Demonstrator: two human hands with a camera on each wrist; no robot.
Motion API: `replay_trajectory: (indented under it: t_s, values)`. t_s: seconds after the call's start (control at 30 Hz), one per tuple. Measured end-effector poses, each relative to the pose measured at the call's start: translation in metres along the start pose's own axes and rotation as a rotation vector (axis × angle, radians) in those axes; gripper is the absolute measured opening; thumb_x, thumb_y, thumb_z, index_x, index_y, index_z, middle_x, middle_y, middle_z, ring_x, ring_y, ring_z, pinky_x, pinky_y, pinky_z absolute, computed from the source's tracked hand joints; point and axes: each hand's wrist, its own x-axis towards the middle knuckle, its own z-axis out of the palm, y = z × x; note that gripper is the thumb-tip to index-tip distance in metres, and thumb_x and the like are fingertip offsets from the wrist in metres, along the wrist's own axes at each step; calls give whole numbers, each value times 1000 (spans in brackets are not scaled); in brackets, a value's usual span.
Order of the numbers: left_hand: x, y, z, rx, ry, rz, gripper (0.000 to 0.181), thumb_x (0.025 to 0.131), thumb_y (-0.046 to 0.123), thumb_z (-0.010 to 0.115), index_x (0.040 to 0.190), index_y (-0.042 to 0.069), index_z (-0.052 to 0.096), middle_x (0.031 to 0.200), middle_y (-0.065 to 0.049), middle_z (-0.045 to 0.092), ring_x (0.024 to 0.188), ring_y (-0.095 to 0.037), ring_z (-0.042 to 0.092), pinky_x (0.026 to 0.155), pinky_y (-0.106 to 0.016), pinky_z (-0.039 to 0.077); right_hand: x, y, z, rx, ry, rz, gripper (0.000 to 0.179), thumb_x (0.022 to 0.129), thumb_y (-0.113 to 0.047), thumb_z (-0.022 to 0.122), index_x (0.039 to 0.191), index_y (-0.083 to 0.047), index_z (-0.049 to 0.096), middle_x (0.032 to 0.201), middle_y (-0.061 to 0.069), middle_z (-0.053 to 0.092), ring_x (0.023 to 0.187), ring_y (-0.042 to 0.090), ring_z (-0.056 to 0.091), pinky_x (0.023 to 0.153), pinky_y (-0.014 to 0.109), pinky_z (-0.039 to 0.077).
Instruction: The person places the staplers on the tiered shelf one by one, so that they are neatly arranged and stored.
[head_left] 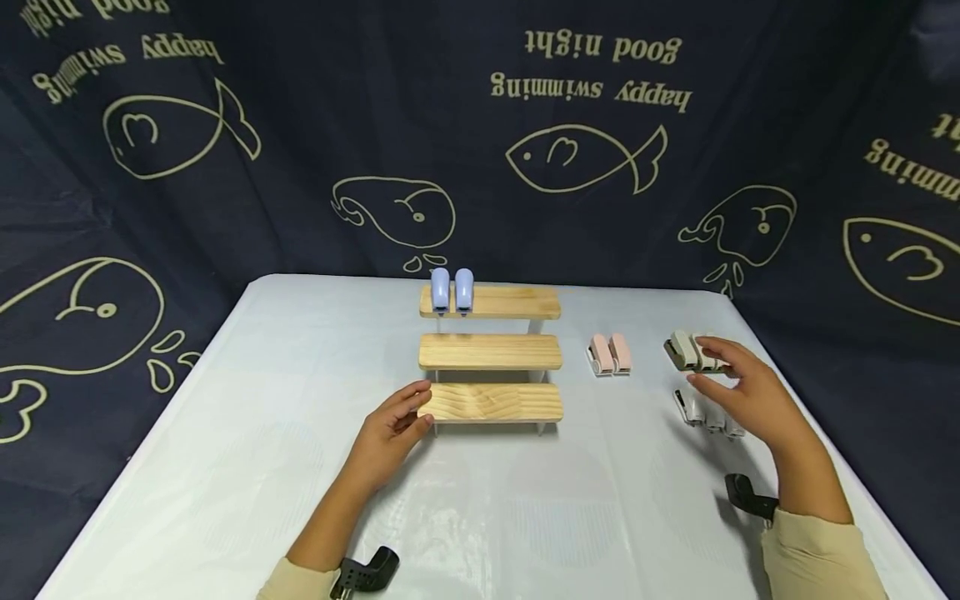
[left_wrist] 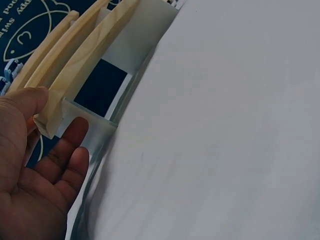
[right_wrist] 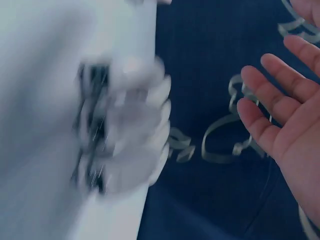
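Observation:
A three-tier wooden stand (head_left: 491,402) with clear side supports is in the middle of the white table. My left hand (head_left: 392,435) grips the left end of its lowest board, the thumb (left_wrist: 32,100) against the wood in the left wrist view. Two light blue mini staplers (head_left: 464,290) stand on the top board's left part. My right hand (head_left: 746,392) hovers with spread fingers over the right side, holding nothing. Beneath and beside it are pale grey-green mini staplers (head_left: 682,350), partly covered by the fingers, and a row of white mini staplers (head_left: 712,417), blurred in the right wrist view.
Two pink mini staplers (head_left: 611,355) lie between the stand and the right-hand groups. A dark blue cloth (head_left: 450,108) with fish drawings hangs behind the white table (head_left: 225,433). Each wrist bears a black camera mount (head_left: 371,572).

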Motion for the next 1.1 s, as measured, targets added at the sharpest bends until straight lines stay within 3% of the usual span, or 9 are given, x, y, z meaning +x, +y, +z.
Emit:
replay_trajectory:
  t_s: [0.1, 0.23, 0.4, 0.5, 0.6, 0.7, 0.8, 1.03, 1.1]
  values:
    - [1, 1, -1, 10, -6, -1, 43, 95, 12, 69, 135, 0, 60, 147, -6, 50, 131, -22, 50, 99, -33, 49, -13, 18, -8, 7, -17, 73, 56, 92, -13, 73, 141, 2, 49, 133, 27, 52, 111, 1, 45, 80, 7, 33]
    - [2, 1, -1, 6, -14, 1, 43, 96, 15, 68, 136, 1, 60, 148, -5, 50, 131, -21, 50, 100, -31, 49, -31, 36, -16, 19, -67, 202, 62, 96, -20, 68, 145, 6, 41, 138, 32, 46, 119, 40, 47, 81, 10, 38]
    - [0, 1, 1, 4, -16, -10, 43, 96, 16, 69, 136, 1, 60, 148, -3, 50, 130, -22, 51, 100, -31, 49, -50, 55, -15, 60, -132, 311, 67, 98, -23, 66, 147, 9, 34, 140, 40, 39, 117, 58, 44, 71, 10, 40]
    - [-1, 1, 1, 12, -12, -18, 43, 96, 15, 69, 135, 1, 60, 147, -2, 50, 130, -22, 51, 100, -32, 49, -56, 64, -11, 68, -153, 335, 69, 97, -24, 67, 147, 10, 34, 139, 40, 40, 117, 51, 49, 70, 11, 42]
    - [-1, 2, 1, 16, -4, -19, 42, 96, 14, 69, 135, 1, 60, 148, -3, 50, 130, -21, 51, 101, -34, 48, -58, 71, -9, 80, -174, 345, 70, 97, -26, 67, 146, 11, 33, 139, 39, 40, 109, 12, 58, 69, 12, 42]
    - [-2, 3, 1, 10, -3, -11, 42, 96, 14, 68, 135, 1, 60, 147, -4, 50, 130, -22, 51, 101, -35, 48, -60, 75, -9, 89, -196, 370, 70, 97, -27, 67, 146, 12, 33, 140, 38, 40, 90, -19, 41, 66, 8, 40]
    - [-2, 3, 0, 9, -4, -13, 42, 96, 15, 68, 135, 1, 60, 147, -4, 50, 130, -22, 51, 100, -35, 49, -61, 77, -6, 107, -235, 393, 73, 98, -27, 66, 147, 13, 29, 141, 40, 38, 91, -17, 39, 66, 12, 45]
    - [-2, 4, 0, 9, -1, -6, 42, 96, 12, 68, 135, 0, 60, 147, -5, 50, 129, -22, 52, 98, -29, 50, -64, 79, 1, 106, -252, 378, 75, 97, -24, 67, 149, 12, 26, 140, 38, 40, 104, 18, 54, 68, 15, 46]
    - [-2, 3, 1, 4, -3, -3, 42, 95, 10, 69, 135, -2, 59, 147, -6, 50, 128, -24, 53, 97, -29, 50, -66, 79, 1, 107, -246, 373, 75, 97, -23, 68, 149, 11, 26, 139, 38, 40, 104, 16, 54, 67, 15, 47]
